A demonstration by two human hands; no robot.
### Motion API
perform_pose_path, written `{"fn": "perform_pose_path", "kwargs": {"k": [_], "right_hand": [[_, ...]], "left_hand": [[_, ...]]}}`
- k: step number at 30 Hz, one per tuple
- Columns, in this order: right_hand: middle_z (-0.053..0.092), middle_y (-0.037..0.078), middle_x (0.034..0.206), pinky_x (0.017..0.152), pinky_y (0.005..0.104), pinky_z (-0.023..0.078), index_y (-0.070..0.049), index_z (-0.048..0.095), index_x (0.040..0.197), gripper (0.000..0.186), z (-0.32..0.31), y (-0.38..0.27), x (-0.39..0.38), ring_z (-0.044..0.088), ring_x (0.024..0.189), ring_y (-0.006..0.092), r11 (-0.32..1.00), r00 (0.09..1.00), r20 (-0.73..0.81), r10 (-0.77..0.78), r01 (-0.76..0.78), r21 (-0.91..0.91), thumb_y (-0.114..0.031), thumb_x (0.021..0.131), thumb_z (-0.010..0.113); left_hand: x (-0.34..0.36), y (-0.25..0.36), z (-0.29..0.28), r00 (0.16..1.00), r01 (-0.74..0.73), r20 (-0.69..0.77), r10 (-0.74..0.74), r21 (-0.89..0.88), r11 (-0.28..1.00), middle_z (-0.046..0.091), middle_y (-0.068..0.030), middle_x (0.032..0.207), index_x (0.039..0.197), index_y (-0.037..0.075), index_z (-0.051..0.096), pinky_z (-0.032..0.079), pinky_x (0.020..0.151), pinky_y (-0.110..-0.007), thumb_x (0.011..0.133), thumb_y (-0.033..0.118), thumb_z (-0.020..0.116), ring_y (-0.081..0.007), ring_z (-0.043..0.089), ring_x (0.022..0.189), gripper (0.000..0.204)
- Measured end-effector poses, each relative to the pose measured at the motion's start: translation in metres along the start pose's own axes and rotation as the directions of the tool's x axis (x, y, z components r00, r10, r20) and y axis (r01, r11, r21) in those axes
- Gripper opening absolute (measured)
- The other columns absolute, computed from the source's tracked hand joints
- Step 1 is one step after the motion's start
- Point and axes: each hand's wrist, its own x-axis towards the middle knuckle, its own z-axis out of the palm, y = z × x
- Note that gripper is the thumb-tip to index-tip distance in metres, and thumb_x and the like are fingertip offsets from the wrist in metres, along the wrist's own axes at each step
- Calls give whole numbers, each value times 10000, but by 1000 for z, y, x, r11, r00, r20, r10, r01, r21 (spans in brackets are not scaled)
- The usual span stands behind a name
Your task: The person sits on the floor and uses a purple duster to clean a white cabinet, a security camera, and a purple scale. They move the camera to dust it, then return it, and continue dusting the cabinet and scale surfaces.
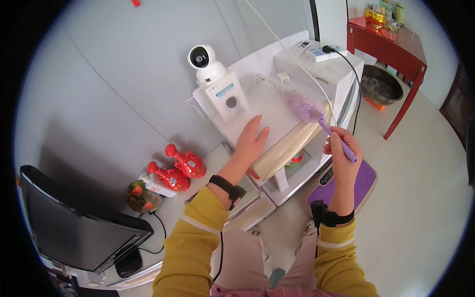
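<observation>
Left hand (251,143) outstretched — right hand (345,161) grips purple duster (312,112).

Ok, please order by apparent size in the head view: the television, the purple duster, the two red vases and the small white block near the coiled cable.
Television
Purple duster, judged by length
Two red vases, too alike to rank
Small white block

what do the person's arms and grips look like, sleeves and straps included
The left sleeve and right sleeve are mustard yellow, each with a pale stripe. The left wrist strap and right wrist strap are black, each with a small dark module. Thin black cables run down beside the sleeves. The left grip and right grip are ungloved.
</observation>
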Motion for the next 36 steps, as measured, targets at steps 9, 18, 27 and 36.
{"fn": "perform_pose_path", "kwargs": {"k": [9, 18, 27, 36], "right_hand": [[661, 60, 810, 604, 232, 530, 27, 697, 1075, 204, -28, -9, 9, 622, 642, 91, 979, 978, 100, 185, -192, 67, -102, 940, 616], [665, 46, 767, 601, 226, 505, 49, 701, 1037, 186, -33, -3, 20, 617, 643, 84, 976, 986, 39, 162, -166, 141, -84, 923, 640], [664, 41, 830, 613, 225, 516, 21, 703, 1063, 187, -25, 15, 33, 622, 688, 88, 999, 998, -64, 12, -10, 34, -99, 928, 657], [626, 35, 816, 593, 224, 487, -4, 601, 1000, 131, 21, 38, 44, 576, 679, 73, 997, 997, -78, -12, 17, 69, -81, 924, 674]], "left_hand": [[53, 29, 9, 977, 129, 175, -119, -46, 991, 456, -232, 1469, 1454, 40, 437, 371, 1121, -400, 912, 298, 684, -357, 432, 1376, 648], [134, 57, 36, 987, -136, 136, 84, 435, 890, 304, -239, 1565, 1455, 40, 423, 392, 1112, -429, 836, 218, 701, -406, 406, 1376, 702], [166, 38, 52, 966, -162, 256, -37, 712, 683, 514, -189, 1259, 1234, 78, 586, 528, 897, -459, 838, 103, 672, -379, 618, 1067, 406], [175, 24, 30, 970, -172, -52, 237, 543, 822, 559, -178, 1075, 1029, 49, 646, 534, 766, -445, 851, 173, 720, -366, 640, 891, 229]]}}
